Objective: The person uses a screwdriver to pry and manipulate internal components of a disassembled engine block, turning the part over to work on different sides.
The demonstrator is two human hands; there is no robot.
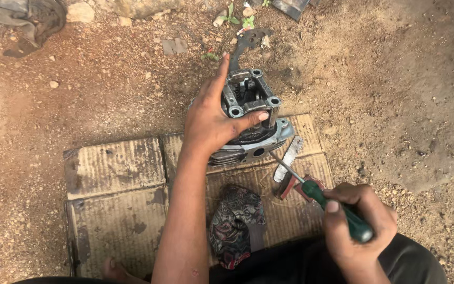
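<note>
Your left hand [211,118] lies flat, fingers spread, on the metal engine part [250,118] standing on cardboard [114,168] | your right hand [358,226] fingers grip the green-handled screwdriver [337,205], tip at the part's base.

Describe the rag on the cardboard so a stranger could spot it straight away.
Find the flattened cardboard on the dirt. The rag lies at its near edge, below the metal engine part. It is the only soft, crumpled thing there, dark with a patterned print.
</note>
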